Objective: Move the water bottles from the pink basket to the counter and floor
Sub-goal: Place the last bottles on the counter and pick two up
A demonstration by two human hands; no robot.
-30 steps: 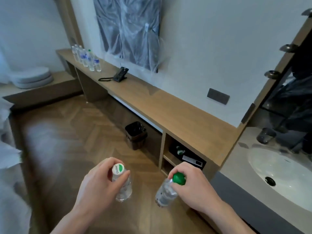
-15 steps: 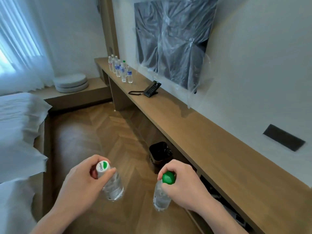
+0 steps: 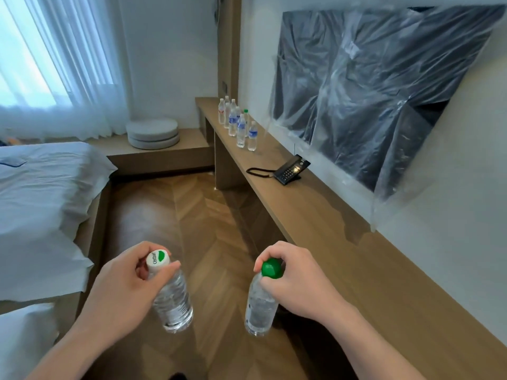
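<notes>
I see my left hand gripping a white-capped bottle at lower centre and my right hand gripping a green-capped bottle beside it, both above the floor, counter at right.

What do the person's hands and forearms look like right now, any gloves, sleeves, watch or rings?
Both are bare. The left hand and right hand wear no gloves, and no rings show on the visible fingers. Both forearms are uncovered down to the bottom edge of the picture: no sleeve, cuff, watch or wristband is visible. No markings show on either.
</notes>
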